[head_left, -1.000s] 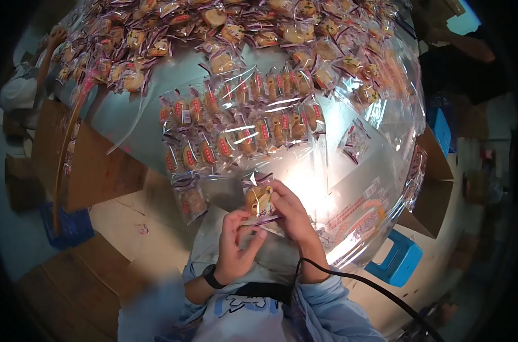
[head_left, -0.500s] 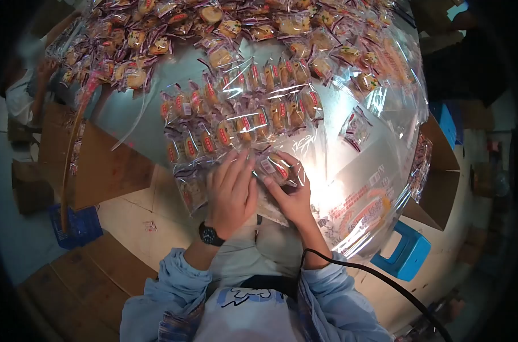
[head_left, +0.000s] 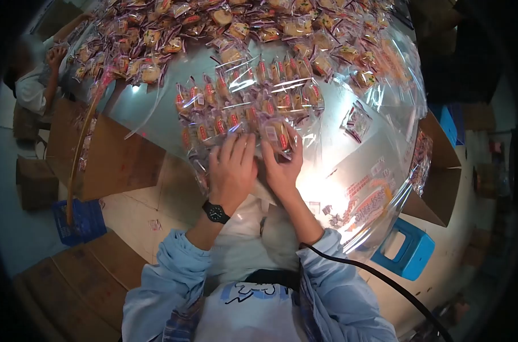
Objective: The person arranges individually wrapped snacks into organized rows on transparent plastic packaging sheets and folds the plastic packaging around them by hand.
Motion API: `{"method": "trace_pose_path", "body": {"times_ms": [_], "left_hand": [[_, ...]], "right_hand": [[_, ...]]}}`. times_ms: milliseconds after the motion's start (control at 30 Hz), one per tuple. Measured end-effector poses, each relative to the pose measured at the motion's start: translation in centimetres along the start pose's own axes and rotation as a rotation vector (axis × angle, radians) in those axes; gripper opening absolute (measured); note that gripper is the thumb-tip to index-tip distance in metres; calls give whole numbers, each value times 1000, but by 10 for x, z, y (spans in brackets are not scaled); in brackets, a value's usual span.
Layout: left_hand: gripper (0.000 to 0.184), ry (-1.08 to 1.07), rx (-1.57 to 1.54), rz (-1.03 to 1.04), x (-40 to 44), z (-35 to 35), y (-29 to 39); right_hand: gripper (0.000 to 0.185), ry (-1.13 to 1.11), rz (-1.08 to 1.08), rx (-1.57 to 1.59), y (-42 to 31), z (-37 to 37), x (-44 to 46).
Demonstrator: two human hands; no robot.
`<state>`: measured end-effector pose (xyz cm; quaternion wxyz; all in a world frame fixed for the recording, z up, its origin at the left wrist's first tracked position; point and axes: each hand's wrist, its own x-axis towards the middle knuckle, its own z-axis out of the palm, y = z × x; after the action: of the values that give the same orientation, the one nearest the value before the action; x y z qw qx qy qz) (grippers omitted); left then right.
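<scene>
Rows of individually wrapped pastries (head_left: 219,126) with red labels stand on edge under shiny clear plastic film (head_left: 242,80) on the table. My left hand (head_left: 233,171), with a black watch (head_left: 215,213) on its wrist, lies with its fingers stretched over the front row. My right hand (head_left: 284,171) grips a wrapped pastry (head_left: 277,135) between thumb and fingers at the right end of that row. Part of the front row is hidden under my left hand.
A heap of wrapped pastries (head_left: 236,28) spreads along the far side. One loose packet (head_left: 356,121) lies to the right. Cardboard boxes (head_left: 108,154) flank the table, with a blue stool (head_left: 404,249) at lower right. Another person (head_left: 36,85) sits at far left.
My right hand has moved forward with the wrapped pastry, up against the rows. My left hand has shifted slightly right and forward. The view has shifted a little.
</scene>
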<state>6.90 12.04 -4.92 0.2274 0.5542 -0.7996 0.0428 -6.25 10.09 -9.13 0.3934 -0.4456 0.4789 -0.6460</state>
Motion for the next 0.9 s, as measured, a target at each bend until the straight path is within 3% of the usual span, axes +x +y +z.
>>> {"method": "trace_pose_path", "body": {"times_ms": [233,333,433,567,667,833,900], "left_hand": [[59,-149,63,43,26,-9,-4],[61,-68,58,60,34,-2,-13],[61,-192,104,56,37,-9,-10],[59,-60,6,129,44,2,-4],[58,-25,-110,245,58,15,9],[68,-128,-117,277,81,22,38],[79,-155,-94,259,89,26,46]], "right_hand": [[60,8,-67,-10,3,17,2],[60,-22,-117,-85,-9,12,6],[59,-30,-149,-137,-14,-4,4],[55,75,-230,-214,4,-21,4],[54,194,-391,-460,-3,-31,8],[60,294,117,-3,-16,-47,9],[61,254,70,80,-13,-53,14]]}}
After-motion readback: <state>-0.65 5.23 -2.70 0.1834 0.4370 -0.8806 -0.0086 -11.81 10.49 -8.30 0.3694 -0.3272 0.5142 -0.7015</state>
